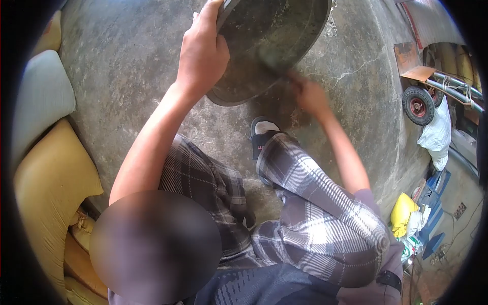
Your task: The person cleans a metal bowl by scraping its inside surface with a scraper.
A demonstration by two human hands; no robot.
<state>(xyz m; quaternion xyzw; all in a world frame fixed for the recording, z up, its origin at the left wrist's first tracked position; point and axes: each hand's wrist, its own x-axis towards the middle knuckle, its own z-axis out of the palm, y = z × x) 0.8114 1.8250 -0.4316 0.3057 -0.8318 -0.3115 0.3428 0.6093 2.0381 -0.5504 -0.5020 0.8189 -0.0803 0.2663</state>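
A large round dark pan (249,35) is held tilted above the concrete floor, its upper part cut off by the frame edge. My left hand (203,56) is closed around its left rim, fingertips partly out of view. At the pan's lower right edge, my right hand (311,96) is closed and smeared by motion. From it a short-handled tool (277,66) with a dark end reaches over the pan's inside; the blur hides its exact kind. Below the pan, a foot in a dark slipper (263,133) rests on the floor between the two forearms.
Stuffed sacks (51,173) line the left side. On the right stands a hand cart with a black wheel (418,105) and a white bag (436,132) beside it. A yellow bag (403,214) and blue pieces (434,218) lie lower right. Plaid-trousered knees (315,203) are close below the hands.
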